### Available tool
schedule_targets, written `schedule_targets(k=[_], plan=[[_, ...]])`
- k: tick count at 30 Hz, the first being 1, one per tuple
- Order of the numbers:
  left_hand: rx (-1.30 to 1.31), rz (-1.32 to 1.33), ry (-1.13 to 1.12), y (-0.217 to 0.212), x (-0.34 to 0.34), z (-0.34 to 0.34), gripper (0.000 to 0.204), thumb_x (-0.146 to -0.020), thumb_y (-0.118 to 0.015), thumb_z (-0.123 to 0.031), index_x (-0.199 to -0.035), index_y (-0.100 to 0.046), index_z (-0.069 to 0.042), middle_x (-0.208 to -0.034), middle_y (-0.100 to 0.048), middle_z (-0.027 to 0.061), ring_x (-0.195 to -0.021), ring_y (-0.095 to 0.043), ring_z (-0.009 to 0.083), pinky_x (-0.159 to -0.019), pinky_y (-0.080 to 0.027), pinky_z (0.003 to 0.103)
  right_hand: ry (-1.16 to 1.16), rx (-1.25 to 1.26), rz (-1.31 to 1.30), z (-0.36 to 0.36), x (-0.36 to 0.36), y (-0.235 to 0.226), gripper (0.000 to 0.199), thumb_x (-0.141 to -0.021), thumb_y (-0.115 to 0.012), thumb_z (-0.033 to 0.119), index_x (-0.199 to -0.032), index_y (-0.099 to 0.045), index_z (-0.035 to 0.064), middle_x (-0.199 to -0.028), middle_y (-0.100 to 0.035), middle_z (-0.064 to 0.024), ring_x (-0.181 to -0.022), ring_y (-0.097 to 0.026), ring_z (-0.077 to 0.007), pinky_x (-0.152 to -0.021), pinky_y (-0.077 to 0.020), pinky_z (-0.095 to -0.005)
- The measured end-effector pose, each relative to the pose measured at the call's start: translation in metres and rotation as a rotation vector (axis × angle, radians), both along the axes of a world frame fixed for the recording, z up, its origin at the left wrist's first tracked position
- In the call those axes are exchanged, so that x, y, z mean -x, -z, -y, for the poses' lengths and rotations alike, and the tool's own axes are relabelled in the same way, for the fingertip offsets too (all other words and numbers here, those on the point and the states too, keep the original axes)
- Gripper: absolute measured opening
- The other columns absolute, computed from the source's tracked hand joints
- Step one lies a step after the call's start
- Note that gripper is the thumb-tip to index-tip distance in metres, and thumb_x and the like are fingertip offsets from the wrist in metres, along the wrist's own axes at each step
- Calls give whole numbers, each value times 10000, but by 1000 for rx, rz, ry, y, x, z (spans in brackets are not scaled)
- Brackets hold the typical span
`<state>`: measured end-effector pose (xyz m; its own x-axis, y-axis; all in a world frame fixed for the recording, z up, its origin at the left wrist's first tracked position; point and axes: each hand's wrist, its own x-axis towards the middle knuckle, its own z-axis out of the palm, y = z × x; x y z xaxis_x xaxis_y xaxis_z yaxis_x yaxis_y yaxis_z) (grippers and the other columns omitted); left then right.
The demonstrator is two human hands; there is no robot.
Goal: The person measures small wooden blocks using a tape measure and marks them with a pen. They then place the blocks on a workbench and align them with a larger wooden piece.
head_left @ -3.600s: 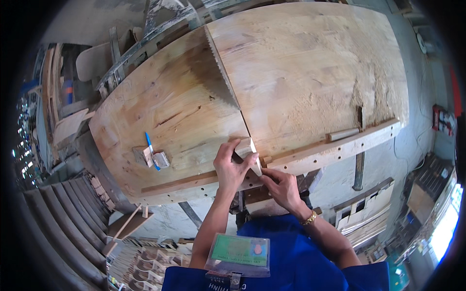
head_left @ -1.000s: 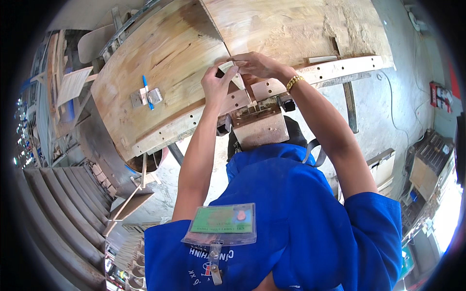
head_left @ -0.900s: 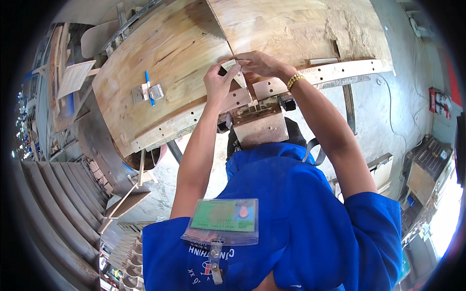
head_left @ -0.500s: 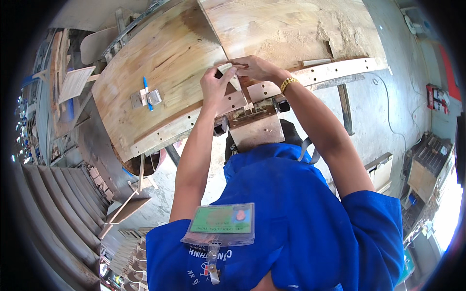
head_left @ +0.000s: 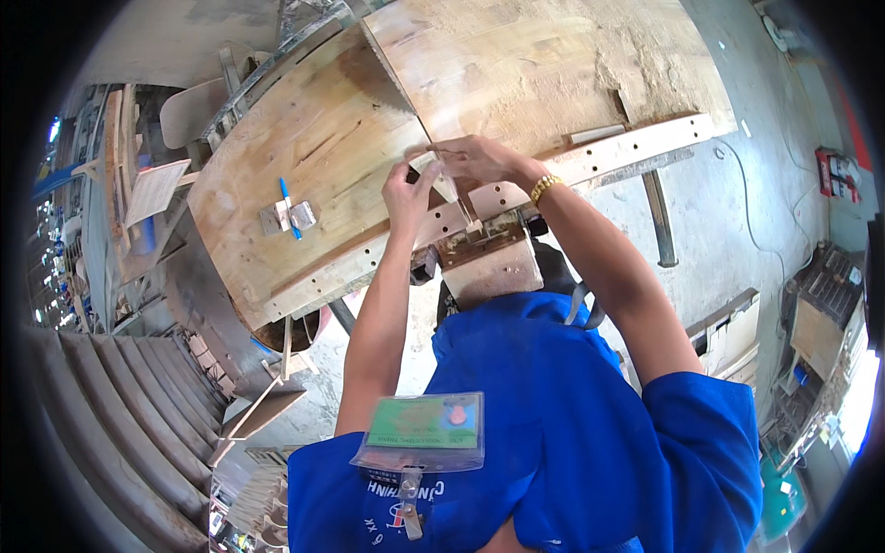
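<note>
Compared with the view half a second ago, both hands sit slightly higher and further onto the wooden counter (head_left: pixel 323 157), and the small pale wooden piece (head_left: pixel 441 175) between them is pinched a little closer to the seam where the two boards of the counter meet. Against the oldest view, the arms are now stretched far out from the blue shirt (head_left: pixel 553 433) rather than bent close to the body.

The left hand (head_left: pixel 408 192) is raised with its fingers curled, thumb and fingertips closed on the left side of the pale piece. The right hand (head_left: pixel 479 158) reaches across from the right, wrist bent, with a gold bracelet (head_left: pixel 544 187) on it; its fingers close on the top and right side of the same piece. The piece stands near the front edge of the counter, just above the drilled light-wood rail (head_left: pixel 599 157) that runs along that edge.

Well to the left on the counter lie a blue pen (head_left: pixel 289 207) and two small grey blocks (head_left: pixel 288 217), touching one another. A badge in a clear sleeve (head_left: pixel 422 430) hangs on the shirt. A blocky wooden fixture (head_left: pixel 489 263) sits below the rail.
</note>
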<state>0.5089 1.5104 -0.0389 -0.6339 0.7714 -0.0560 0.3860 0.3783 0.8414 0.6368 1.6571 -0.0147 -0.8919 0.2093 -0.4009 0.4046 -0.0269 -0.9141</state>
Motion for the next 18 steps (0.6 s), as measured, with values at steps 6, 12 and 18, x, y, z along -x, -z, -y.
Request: schedule_targets(k=[6, 12, 18], plan=[[-131, 289, -52, -8, -2, 9, 332, -920, -607, -215, -1200, -608, -37, -1133, -595, 102, -1105, -573, 218, -937, -451, 319, 77, -26, -74, 14, 3, -7, 617, -758, -734, 114, -1321, -488, 55, -787, -641, -88, -700, -604, -145, -649, -507, -296], [-271, 782, -101, -29, -6, 20, 484, -850, -649, -13, -1313, -511, -38, -1217, -572, 104, -1101, -563, 170, -955, -453, 300, 332, 230, -246, 23, -7, -6, 485, -758, -589, -10, -1236, -546, 59, -889, -618, -35, -738, -578, -136, -633, -496, -291], [-76, 242, -19, -30, -10, 20, 278, -780, -724, -55, -1027, -619, 20, -927, -647, 104, -784, -635, 165, -707, -523, 296, 249, 155, -289, 12, 5, -12, 531, -776, -577, -17, -1298, -481, 8, -1136, -606, -118, -998, -587, -179, -874, -481, -305]])
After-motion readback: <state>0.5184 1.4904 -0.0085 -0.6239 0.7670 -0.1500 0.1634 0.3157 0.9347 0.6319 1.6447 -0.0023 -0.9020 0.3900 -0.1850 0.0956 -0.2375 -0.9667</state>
